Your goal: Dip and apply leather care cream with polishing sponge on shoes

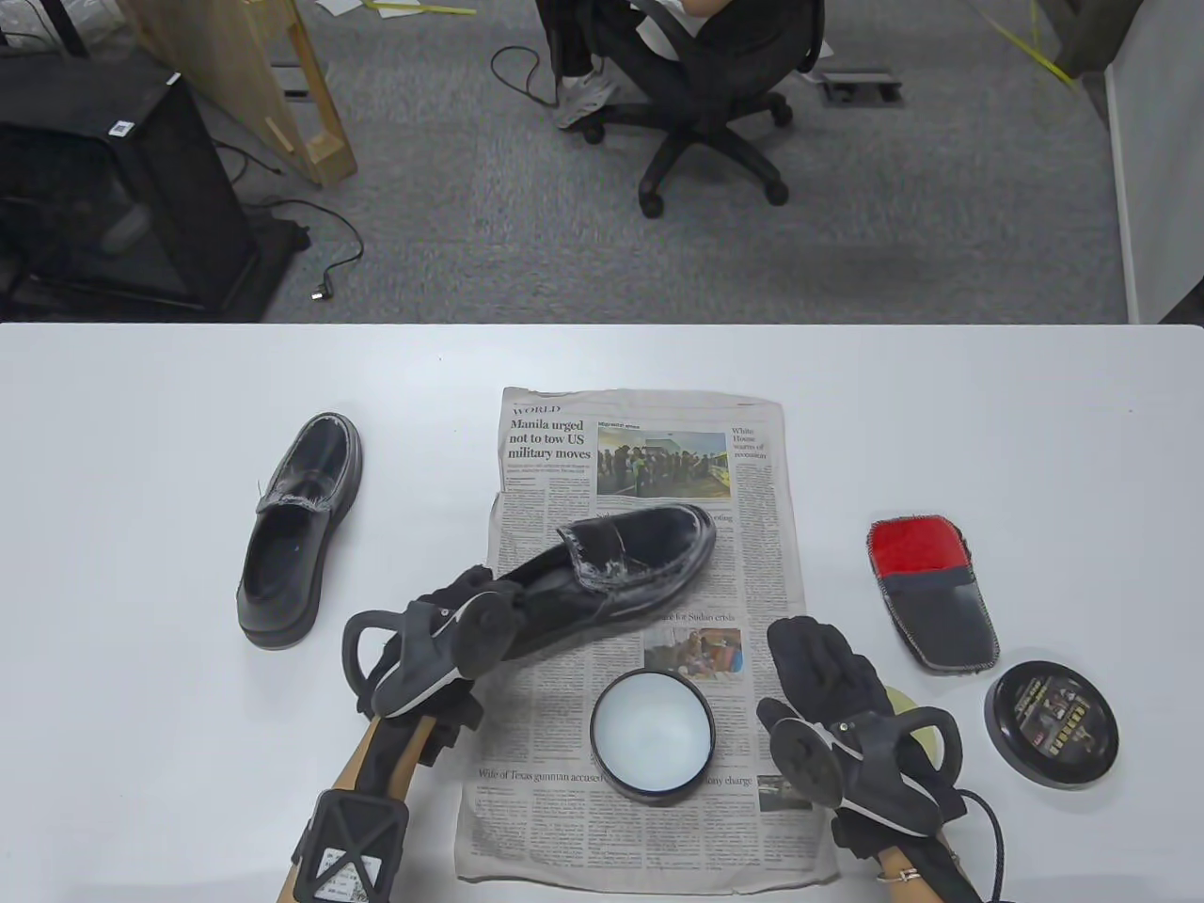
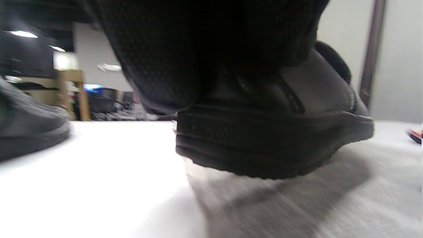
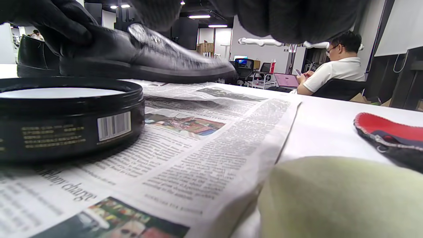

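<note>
A black loafer (image 1: 621,564) lies on the newspaper (image 1: 752,564), smeared with white cream near the tongue. My left hand (image 1: 480,588) grips its heel; the left wrist view shows my fingers (image 2: 165,66) on the heel (image 2: 274,138), which tilts up slightly. The open cream tin (image 1: 651,734) stands on the paper in front of it. My right hand (image 1: 818,658) hovers open, right of the tin. The yellow-green sponge (image 1: 905,704) lies on the table under that hand, and it also shows in the right wrist view (image 3: 340,198), not gripped.
A second black loafer (image 1: 296,531) lies on the bare table at the left. A red and grey polishing mitt (image 1: 931,593) and the tin's lid (image 1: 1052,722) lie at the right. A person sits on an office chair (image 1: 705,103) beyond the table.
</note>
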Demonstrator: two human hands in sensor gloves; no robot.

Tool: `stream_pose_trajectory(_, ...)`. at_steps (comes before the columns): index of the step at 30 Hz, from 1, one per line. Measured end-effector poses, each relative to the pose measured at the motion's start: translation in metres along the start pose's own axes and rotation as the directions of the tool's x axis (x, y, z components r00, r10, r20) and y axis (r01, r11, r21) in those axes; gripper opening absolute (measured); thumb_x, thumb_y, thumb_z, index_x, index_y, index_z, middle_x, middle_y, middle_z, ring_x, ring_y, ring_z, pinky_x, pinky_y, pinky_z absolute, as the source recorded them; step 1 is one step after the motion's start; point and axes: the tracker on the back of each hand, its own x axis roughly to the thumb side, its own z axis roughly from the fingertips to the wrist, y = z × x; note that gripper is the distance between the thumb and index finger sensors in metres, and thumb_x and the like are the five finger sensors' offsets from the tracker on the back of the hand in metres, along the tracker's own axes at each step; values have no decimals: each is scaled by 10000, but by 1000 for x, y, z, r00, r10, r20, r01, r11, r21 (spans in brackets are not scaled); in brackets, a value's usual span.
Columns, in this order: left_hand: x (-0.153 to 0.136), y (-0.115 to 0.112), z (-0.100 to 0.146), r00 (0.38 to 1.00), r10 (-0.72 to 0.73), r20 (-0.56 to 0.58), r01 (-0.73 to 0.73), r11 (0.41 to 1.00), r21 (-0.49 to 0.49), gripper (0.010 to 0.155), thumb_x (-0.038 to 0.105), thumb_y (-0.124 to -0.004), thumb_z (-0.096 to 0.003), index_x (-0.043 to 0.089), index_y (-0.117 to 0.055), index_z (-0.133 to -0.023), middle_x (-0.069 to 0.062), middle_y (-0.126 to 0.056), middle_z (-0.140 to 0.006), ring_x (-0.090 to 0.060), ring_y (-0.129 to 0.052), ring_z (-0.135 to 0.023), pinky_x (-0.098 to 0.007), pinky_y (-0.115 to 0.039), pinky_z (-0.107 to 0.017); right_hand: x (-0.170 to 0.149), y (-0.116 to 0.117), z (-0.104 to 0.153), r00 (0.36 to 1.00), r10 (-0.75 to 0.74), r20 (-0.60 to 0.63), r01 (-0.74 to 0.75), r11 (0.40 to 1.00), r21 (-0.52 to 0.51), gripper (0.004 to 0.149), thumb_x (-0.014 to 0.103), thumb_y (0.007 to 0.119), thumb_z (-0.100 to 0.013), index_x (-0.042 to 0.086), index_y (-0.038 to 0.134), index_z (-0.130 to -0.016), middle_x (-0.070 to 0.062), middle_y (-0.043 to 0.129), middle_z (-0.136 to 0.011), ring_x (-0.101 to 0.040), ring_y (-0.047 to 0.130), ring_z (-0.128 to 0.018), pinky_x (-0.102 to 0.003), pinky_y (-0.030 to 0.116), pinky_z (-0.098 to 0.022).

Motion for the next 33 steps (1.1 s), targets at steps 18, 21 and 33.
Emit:
stream_pose_trajectory(18,-76,-27,7,839,-297,-456,332,943,-3,424,470,-765,-549,232,-896,-874,-184,-988,-854,-279,-1062,-598,-224,-959,-367,4,5,-2,1000,28,8,-29,999,31,736,501,565,-588,88,351,-1159,-198,517,-1158,-445,642,-1022,-515,649,-703)
stream_pose_trajectory(21,-78,-23,7,834,-307,-458,317,947,-55,477,527,-740,-542,265,-854,-924,-178,-953,-918,-278,-1035,-659,-252,-927,-418,4,6,-3,999,39,11,-40,998,40,734,501,566,-587,92,355,-1158,-194,519,-1159,-444,644,-1022,-515,650,-703)
stream_pose_trajectory(33,-139,-16,15,758,-200,-621,102,976,-190,574,467,-702,-611,234,-628,-1130,-281,-559,-1220,-509,-699,-1009,-541,-800,-628,2,6,-4,998,58,-11,-57,997,53,729,500,567,-587,97,361,-1158,-197,519,-1160,-449,642,-1024,-527,648,-702)
